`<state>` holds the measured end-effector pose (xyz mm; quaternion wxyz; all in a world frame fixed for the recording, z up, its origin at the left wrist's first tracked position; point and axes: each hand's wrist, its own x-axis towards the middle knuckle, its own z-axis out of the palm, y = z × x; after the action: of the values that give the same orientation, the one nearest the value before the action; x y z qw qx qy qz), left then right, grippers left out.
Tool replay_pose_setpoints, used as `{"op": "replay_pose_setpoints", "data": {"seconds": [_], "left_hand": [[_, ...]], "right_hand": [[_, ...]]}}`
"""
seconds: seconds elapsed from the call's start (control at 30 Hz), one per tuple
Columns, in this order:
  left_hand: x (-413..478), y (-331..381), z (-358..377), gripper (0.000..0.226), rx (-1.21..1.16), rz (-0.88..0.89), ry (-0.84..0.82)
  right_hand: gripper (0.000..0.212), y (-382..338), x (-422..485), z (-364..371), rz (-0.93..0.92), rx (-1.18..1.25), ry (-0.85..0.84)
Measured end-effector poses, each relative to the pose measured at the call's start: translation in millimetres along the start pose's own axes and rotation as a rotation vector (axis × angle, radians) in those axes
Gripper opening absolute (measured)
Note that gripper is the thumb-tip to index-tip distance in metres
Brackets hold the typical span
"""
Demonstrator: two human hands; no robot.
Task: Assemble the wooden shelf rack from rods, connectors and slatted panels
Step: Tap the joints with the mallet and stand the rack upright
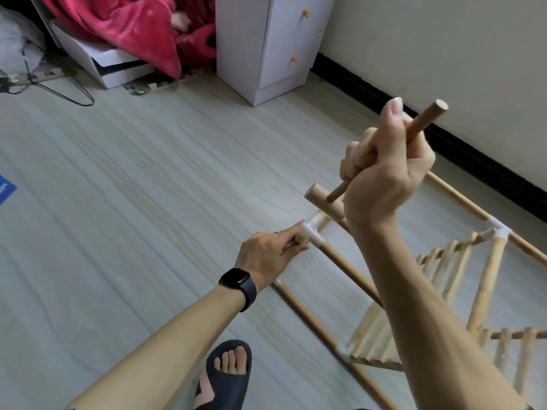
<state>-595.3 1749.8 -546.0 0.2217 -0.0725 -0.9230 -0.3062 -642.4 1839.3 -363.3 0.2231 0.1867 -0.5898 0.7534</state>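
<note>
The partly built wooden rack lies tilted on the floor at right, with long rods, slatted panels and white plastic connectors. My left hand, a black watch on its wrist, grips the white connector at the rack's near corner. My right hand is raised above it and holds a short brown wooden rod in a fist; the rod slants down-left and its lower tip sits close to a thicker pale rod end. A second white connector joins rods at far right.
A white drawer cabinet stands at the back by the wall and dark skirting. A red blanket, white boxes and a wire hanger lie at back left. My foot in a dark slipper is at the bottom. Pale floor spreads left.
</note>
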Motion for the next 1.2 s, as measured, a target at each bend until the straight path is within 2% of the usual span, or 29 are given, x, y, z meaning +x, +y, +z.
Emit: {"op": "replay_pose_setpoints", "data": {"seconds": [0.1,0.2,0.27,0.37,0.43,0.5,0.57,0.6,0.67,0.73,0.8,0.83,0.97,1.0,1.07,1.2], "left_hand": [[-3,3,-2,0.024,-0.067,-0.060,-0.058],[-2,2,-3,0.025,-0.066,-0.079,-0.115],[-2,3,-6,0.037,-0.071,-0.117,-0.129],[-1,9,-10,0.053,-0.089,-0.196,-0.196],[0,10,-13,0.058,-0.014,-0.191,-0.283],[3,8,-17,0.051,0.015,-0.128,-0.330],[0,1,-25,0.047,-0.004,-0.126,-0.391],[-2,2,-25,0.053,-0.020,-0.101,-0.394],[-5,9,-31,0.070,0.010,0.013,-0.270],[0,29,-35,0.077,0.046,0.330,-0.131],[5,63,-31,0.073,0.034,0.639,-0.143],[4,83,-27,0.067,0.026,0.733,-0.188],[0,163,-5,0.055,0.122,0.835,-0.446],[-1,174,2,0.056,0.141,0.844,-0.530],[0,181,14,0.065,0.200,0.861,-0.637],[8,179,29,0.066,0.199,0.850,-0.585]], "right_hand": [[0.039,4,-15,6,0.141,-0.099,-0.009],[0.037,4,-17,3,0.093,0.011,-0.028],[0.038,6,-21,4,0.054,-0.012,-0.050],[0.046,9,-42,8,0.126,-0.160,-0.142],[0.044,1,-39,0,0.170,-0.128,-0.053],[0.035,-21,-28,-27,0.115,-0.099,0.110],[0.034,-43,-28,-58,0.071,-0.249,0.233],[0.036,-58,-32,-80,0.064,-0.350,0.317],[0.042,-89,-46,-122,0.071,-0.426,0.453],[0.042,-118,-71,-158,0.154,-0.335,0.532],[0.032,-142,-105,-183,0.274,-0.261,0.574],[0.029,-150,-124,-192,0.330,-0.235,0.578],[0.029,-168,-193,-214,0.478,-0.185,0.596],[0.024,-169,-208,-220,0.502,-0.232,0.609],[0.029,-170,-232,-231,0.541,-0.337,0.603],[0.037,-164,-255,-249,0.643,-0.593,0.501]]}}
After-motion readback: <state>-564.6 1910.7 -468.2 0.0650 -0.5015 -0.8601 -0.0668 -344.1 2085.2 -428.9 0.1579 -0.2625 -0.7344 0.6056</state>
